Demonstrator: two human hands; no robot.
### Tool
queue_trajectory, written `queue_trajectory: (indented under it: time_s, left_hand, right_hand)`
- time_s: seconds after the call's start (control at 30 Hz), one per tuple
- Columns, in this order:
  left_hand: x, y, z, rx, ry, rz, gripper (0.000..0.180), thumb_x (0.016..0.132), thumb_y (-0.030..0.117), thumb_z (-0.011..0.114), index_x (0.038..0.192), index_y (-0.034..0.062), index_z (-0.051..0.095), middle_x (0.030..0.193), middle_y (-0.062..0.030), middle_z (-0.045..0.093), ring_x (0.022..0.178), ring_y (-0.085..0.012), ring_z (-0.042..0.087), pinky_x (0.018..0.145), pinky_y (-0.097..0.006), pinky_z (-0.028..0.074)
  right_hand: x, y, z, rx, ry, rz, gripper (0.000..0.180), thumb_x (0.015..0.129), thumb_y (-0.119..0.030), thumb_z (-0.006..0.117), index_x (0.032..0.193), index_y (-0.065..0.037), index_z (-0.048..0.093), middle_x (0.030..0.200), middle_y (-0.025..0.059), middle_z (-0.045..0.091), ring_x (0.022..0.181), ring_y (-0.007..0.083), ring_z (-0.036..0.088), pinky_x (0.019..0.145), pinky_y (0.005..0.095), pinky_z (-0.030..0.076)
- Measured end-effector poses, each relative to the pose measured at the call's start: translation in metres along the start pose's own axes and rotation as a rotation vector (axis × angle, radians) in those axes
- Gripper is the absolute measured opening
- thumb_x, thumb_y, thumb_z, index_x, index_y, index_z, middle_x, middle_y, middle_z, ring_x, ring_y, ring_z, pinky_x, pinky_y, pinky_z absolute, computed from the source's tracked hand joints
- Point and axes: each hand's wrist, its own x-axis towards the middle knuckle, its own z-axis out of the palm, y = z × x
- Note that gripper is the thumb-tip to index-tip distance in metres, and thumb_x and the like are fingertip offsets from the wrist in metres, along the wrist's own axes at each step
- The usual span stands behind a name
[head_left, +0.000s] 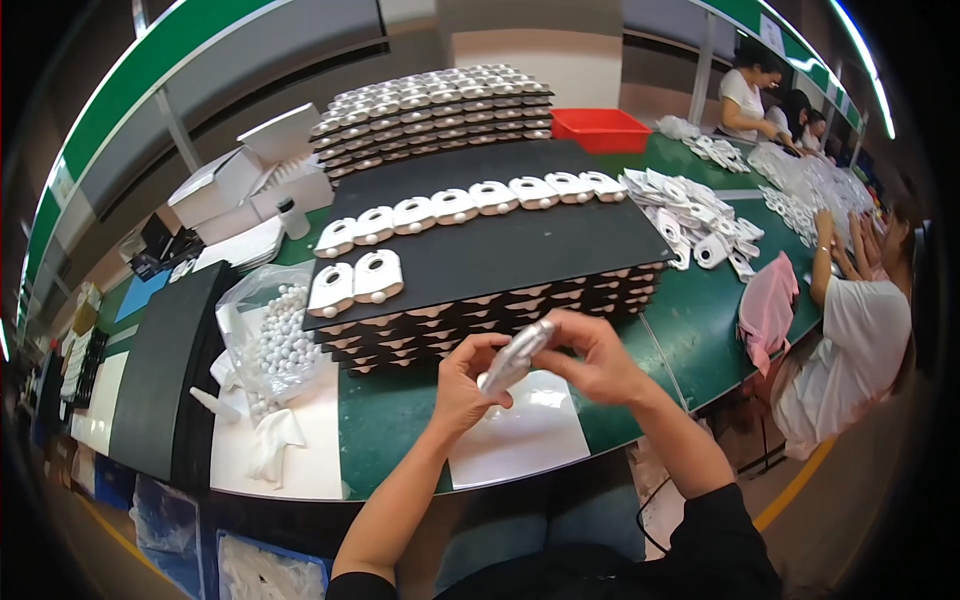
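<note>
The left hand (462,388) pinches a whitish piece (515,360) between thumb and fingers at its near left end; the right hand (598,362) pinches the far right end of the same piece, although its exact fingertip contact is partly hidden; the piece is tilted in the air, above a white sheet (530,440) on the green table (385,420); beyond the hands, a black board (480,255) lies on top of a stack, and bears a far row of white parts (495,197) and a near left pair of parts (378,276); at left, a clear bag (235,295) contains white balls (283,335); at right there is a heap of white parts (690,212), and nearer, a pink cloth (768,310).
</note>
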Motion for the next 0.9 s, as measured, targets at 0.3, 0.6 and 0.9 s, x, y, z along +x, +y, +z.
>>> queue_trajectory:
  time_s: [0.3, 0.6, 0.9]
  left_hand:
    - [-0.004, 0.030, -0.006, 0.258, 0.229, 0.084, 0.012, 0.085, 0.011, 0.057, 0.091, 0.0021, 0.061, 0.067, 0.0012, 0.056, 0.057, -0.0034, 0.047, 0.051, -0.017, 0.038]
    - [-0.076, 0.101, -0.090, 0.886, 0.538, 0.251, 0.024, 0.076, 0.000, 0.061, 0.100, 0.0020, 0.057, 0.079, -0.0014, 0.054, 0.056, -0.0060, 0.045, 0.050, -0.018, 0.036]
    - [-0.127, 0.140, -0.270, 1.403, 1.468, 0.138, 0.048, 0.075, 0.027, 0.069, 0.110, 0.0007, 0.049, 0.074, -0.0063, 0.052, 0.057, -0.0154, 0.048, 0.061, -0.031, 0.042]
  right_hand:
    - [0.125, -0.002, 0.003, -0.172, 0.124, 0.243, 0.040, 0.076, -0.017, 0.062, 0.108, 0.005, 0.054, 0.077, 0.0085, 0.062, 0.064, 0.0107, 0.055, 0.059, 0.0236, 0.043]
    - [0.126, -0.031, 0.032, -0.653, 0.206, -0.094, 0.036, 0.076, -0.013, 0.064, 0.107, 0.002, 0.055, 0.096, 0.0146, 0.059, 0.082, 0.0242, 0.057, 0.068, 0.0297, 0.046]
    - [-0.001, -0.184, 0.098, -0.453, -0.258, -0.970, 0.018, 0.071, -0.009, 0.066, 0.089, -0.011, 0.067, 0.088, 0.0053, 0.064, 0.068, 0.0150, 0.060, 0.053, 0.0239, 0.047]
